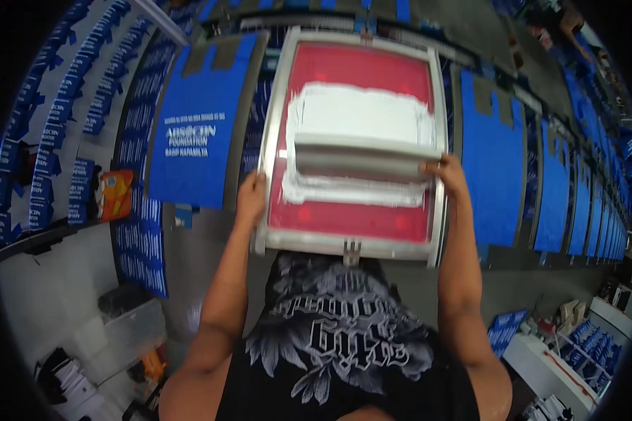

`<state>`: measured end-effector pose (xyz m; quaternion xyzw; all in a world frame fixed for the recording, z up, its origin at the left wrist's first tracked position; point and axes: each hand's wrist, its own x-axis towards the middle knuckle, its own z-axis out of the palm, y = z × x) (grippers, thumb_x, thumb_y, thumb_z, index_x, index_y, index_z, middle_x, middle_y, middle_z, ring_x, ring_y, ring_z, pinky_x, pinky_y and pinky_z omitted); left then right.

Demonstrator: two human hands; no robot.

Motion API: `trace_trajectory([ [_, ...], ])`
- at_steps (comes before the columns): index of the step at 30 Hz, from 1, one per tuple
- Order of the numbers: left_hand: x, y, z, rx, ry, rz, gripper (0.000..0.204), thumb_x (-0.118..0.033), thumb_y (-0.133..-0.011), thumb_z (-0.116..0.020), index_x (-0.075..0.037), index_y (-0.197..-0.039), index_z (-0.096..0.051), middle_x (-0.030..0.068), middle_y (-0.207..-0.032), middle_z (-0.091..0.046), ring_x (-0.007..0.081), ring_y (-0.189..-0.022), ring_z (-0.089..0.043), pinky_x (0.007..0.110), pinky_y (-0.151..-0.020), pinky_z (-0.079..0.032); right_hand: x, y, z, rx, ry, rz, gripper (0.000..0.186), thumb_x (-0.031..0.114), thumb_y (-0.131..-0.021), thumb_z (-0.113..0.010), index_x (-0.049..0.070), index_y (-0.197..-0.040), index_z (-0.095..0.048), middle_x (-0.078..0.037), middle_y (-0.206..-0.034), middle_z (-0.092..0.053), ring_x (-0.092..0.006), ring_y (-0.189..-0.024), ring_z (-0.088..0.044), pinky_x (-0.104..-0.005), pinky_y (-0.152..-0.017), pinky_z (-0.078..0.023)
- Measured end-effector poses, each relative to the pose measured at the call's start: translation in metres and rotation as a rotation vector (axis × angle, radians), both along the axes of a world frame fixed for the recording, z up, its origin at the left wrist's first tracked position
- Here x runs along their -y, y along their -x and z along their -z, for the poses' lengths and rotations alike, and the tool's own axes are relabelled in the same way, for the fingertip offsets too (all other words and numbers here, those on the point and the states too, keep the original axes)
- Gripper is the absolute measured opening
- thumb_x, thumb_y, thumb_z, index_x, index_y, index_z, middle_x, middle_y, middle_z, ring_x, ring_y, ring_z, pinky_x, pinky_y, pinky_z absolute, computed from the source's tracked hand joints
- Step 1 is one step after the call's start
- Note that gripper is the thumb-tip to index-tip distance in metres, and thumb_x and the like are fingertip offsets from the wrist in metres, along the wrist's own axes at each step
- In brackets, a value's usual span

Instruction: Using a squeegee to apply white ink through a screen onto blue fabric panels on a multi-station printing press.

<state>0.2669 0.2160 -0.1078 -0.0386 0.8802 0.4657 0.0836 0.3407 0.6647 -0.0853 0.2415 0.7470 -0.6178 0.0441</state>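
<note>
My left hand (251, 198) grips the left rail of the screen frame (277, 140), my right hand (448, 175) closes, it seems, on the squeegee (361, 160) lying across white ink (358, 116), blue bags (193, 133) lining the table on both sides.

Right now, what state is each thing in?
Screen frame: held at both side rails, lying over the table.
Squeegee: resting across the mesh in white ink.
Left hand: gripping the left rail.
Right hand: on the right rail, touching the squeegee end.
Blue bag: flat, printed.
</note>
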Motion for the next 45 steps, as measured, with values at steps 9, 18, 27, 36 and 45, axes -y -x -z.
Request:
trace_trajectory([
  [9,-0.007,0.013,0.013,0.034,-0.108,-0.038,0.051,-0.04,-0.095,-0.048,0.002,-0.124,-0.053,0.0139,-0.115,-0.061,0.0175,-0.105,-0.054,0.028,-0.09,-0.041,-0.007,0.007,0.014,-0.016,0.108,-0.089,0.044,0.015,-0.066,-0.079,-0.002,-0.103,-0.064,-0.011,-0.097,-0.066,-0.0193,-0.092,-0.059,-0.0298,-0.089,-0.041],
  [18,-0.009,0.011,0.008,0.091,-0.124,-0.004,0.048,-0.039,-0.094,-0.048,-0.004,-0.128,-0.051,0.0137,-0.114,-0.06,0.0221,-0.103,-0.056,0.032,-0.09,-0.042,-0.002,-0.001,0.019,-0.069,0.095,-0.044,0.042,0.015,-0.064,-0.08,-0.002,-0.101,-0.066,-0.007,-0.091,-0.066,-0.0156,-0.086,-0.059,-0.0278,-0.081,-0.044],
  [27,-0.073,-0.016,-0.086,-0.378,0.536,0.901,0.039,-0.025,-0.068,-0.074,-0.008,-0.101,-0.063,0.0126,-0.095,-0.063,0.0324,-0.093,-0.058,0.042,-0.08,-0.046,0.073,-0.07,-0.037,0.001,-1.056,-0.549,0.034,0.002,-0.062,-0.06,0.007,-0.095,-0.064,-0.014,-0.088,-0.065,-0.0327,-0.09,-0.06,-0.0503,-0.095,-0.034],
  [36,-0.137,0.11,-0.057,-0.669,0.391,0.626,0.024,-0.01,-0.067,-0.067,-0.004,-0.09,-0.061,0.0157,-0.088,-0.061,0.0342,-0.086,-0.058,0.042,-0.076,-0.047,0.012,0.072,-0.016,-0.325,-1.155,-0.359,0.032,-0.001,-0.065,-0.055,0.006,-0.095,-0.063,-0.015,-0.083,-0.064,-0.0331,-0.083,-0.059,-0.0432,-0.082,-0.041],
  [45,-0.074,-0.039,-0.068,-0.379,0.507,0.719,0.04,0.0,-0.053,-0.067,-0.005,-0.093,-0.062,0.0107,-0.088,-0.06,0.0301,-0.088,-0.056,0.042,-0.08,-0.043,0.058,-0.071,-0.028,-0.206,-0.936,-0.549,0.041,-0.005,-0.059,-0.058,0.007,-0.098,-0.058,-0.01,-0.091,-0.061,-0.0291,-0.091,-0.057,-0.0514,-0.102,-0.03],
])
